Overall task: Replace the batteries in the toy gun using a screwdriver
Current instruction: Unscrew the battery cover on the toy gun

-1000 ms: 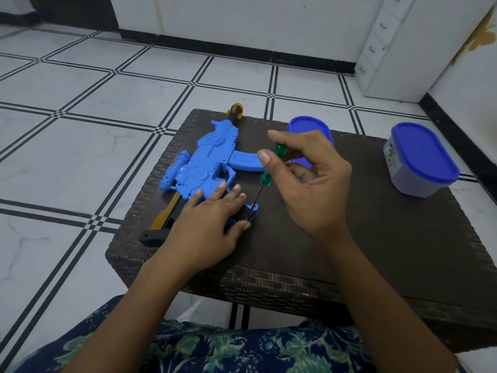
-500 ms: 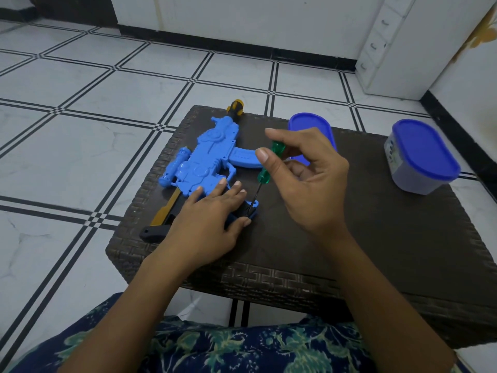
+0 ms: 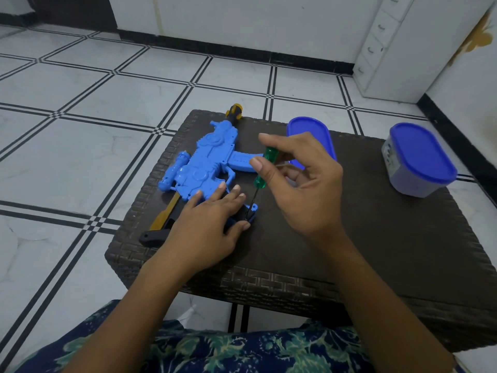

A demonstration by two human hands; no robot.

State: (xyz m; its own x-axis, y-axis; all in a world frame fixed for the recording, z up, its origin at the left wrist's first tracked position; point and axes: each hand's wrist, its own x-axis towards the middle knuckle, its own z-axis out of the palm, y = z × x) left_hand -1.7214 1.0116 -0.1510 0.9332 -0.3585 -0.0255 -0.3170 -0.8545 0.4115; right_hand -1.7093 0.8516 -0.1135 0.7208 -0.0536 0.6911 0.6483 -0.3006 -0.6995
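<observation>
A blue toy gun with a yellow and black stock lies flat on the left part of a dark woven table. My left hand presses flat on the gun's grip, fingers straight, hiding most of it. My right hand pinches the green handle of a screwdriver between thumb and fingers. The screwdriver stands nearly upright, its thin shaft running down to the bottom end of the grip beside my left thumb.
A blue-lidded container stands behind my right hand. A second grey container with a blue lid sits at the table's right side. A tiled floor surrounds the table, and a white cabinet stands at the back right.
Both hands and the screwdriver stay in nearly the same place on the gun's grip. Only the camera view has shifted slightly.
</observation>
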